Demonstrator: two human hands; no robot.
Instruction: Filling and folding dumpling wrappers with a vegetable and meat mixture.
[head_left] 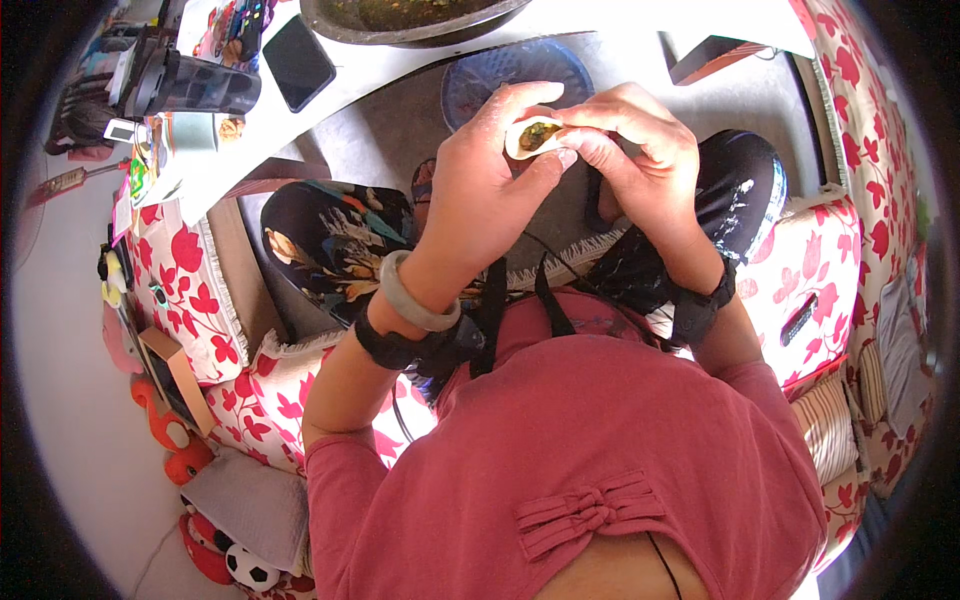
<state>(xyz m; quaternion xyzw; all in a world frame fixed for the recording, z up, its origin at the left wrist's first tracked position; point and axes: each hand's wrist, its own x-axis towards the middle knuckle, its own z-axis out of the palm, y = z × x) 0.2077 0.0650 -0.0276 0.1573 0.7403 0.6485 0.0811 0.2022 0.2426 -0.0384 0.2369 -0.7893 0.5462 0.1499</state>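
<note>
In front of my knees I hold up a dumpling point(517, 141), its pale wrapper cupped round a green and brown filling point(537, 136). The side facing me gapes, so the filling shows. My left hand point(478, 165) curves round the wrapper's left side, with the thumb below and the index finger above. On the other side, my right hand point(648, 150) pinches the wrapper's right edge between thumb and fingers. Beyond both hands, a dark metal basin point(420, 38) of similar-looking chopped filling stands on the white table point(375, 68).
On the table lie a black phone point(299, 63) and a clear dark-tinted pitcher point(205, 84). A blue plastic basket point(465, 85) sits on the floor under my hands. Red-flowered sofa covers surround me, with a remote control point(799, 320) at the right.
</note>
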